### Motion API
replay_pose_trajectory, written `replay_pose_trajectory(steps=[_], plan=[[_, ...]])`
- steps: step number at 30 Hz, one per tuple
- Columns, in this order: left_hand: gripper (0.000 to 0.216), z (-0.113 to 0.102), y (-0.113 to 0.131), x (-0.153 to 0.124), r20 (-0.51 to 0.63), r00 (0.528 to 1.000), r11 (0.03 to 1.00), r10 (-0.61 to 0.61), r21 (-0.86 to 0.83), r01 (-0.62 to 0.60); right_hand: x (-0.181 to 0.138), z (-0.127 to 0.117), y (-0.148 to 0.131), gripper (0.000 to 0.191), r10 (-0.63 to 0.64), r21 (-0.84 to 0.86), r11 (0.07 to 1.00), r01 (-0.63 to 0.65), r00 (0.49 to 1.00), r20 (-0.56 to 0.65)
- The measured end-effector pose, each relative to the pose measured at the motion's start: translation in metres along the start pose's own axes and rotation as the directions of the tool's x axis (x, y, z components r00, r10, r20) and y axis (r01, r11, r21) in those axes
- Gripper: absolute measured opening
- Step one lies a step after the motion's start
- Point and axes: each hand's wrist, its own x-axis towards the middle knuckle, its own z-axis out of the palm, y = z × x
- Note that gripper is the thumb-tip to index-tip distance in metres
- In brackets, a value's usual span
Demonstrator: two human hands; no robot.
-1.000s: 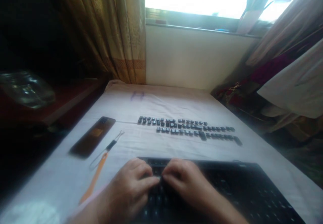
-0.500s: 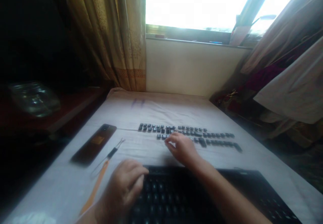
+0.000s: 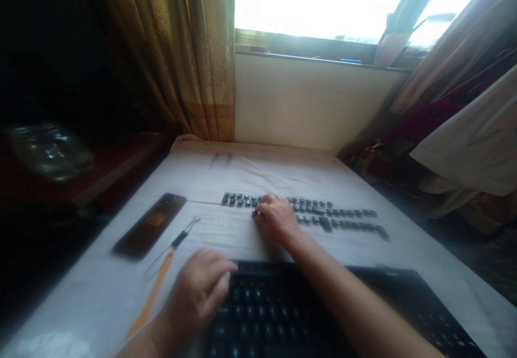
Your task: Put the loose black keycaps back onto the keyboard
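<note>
A black keyboard (image 3: 383,280) lies along the near edge of the white-covered surface, with many keys in its left part. My left hand (image 3: 204,285) is closed at its upper left corner, fingers together against the edge. Beyond the keyboard, loose black keycaps (image 3: 349,213) lie in rows. Over the left part of these rows is my right hand (image 3: 278,215), its fingers bent and pinched at a keycap (image 3: 255,214) on the left end of the nearest row. The hand hides several keycaps, and its fingertips are blurred.
A dark phone (image 3: 151,226) lies at the left. Beside it is a tool with an orange handle (image 3: 152,293) and a wire-like tip. A glass jar (image 3: 52,151) stands on a dark red ledge farther left. Clothes (image 3: 472,137) hang at the right; a curtain (image 3: 202,62) borders the window.
My right hand has moved a little left and farther away, to the left end of the nearest keycap row. My left hand stays at the keyboard corner. The view has tilted slightly.
</note>
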Motion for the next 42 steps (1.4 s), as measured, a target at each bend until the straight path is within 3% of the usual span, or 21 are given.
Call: replay_pose_trajectory(steps=[9,12,15,20,29,37,42], plan=[[0.022,-0.001,0.001,0.004,0.003,1.000,1.000,0.028,0.014,-0.028,-0.011,-0.006,-0.003,0.013,0.010,0.072,0.997,-0.007,0.999,-0.046],[0.022,-0.001,0.002,0.003,0.011,1.000,0.999,0.023,0.024,-0.023,-0.036,-0.019,-0.003,0.010,0.005,0.146,0.989,0.005,0.998,-0.064],[0.022,-0.001,0.002,0.002,0.022,0.999,0.999,0.027,0.036,-0.027,-0.071,-0.035,-0.005,0.007,-0.014,0.393,0.919,0.040,0.998,-0.068],[0.021,-0.001,0.005,0.001,0.038,0.997,0.993,0.071,0.087,-0.074,-0.120,-0.047,-0.011,0.012,-0.034,0.554,0.832,-0.022,0.995,0.090],[0.022,0.000,0.028,0.000,0.088,0.965,0.961,0.245,0.112,-0.254,-0.133,-0.039,-0.023,0.012,0.014,0.428,0.895,-0.123,0.969,0.248],[0.025,0.006,0.040,-0.002,0.198,0.955,0.970,0.220,0.062,-0.236,-0.132,-0.038,-0.029,0.012,-0.023,0.392,0.918,-0.067,0.976,0.219],[0.032,0.010,0.043,-0.006,0.251,0.945,0.956,0.208,0.151,-0.250,-0.134,-0.032,-0.029,0.011,-0.036,0.378,0.925,-0.036,0.983,0.181]])
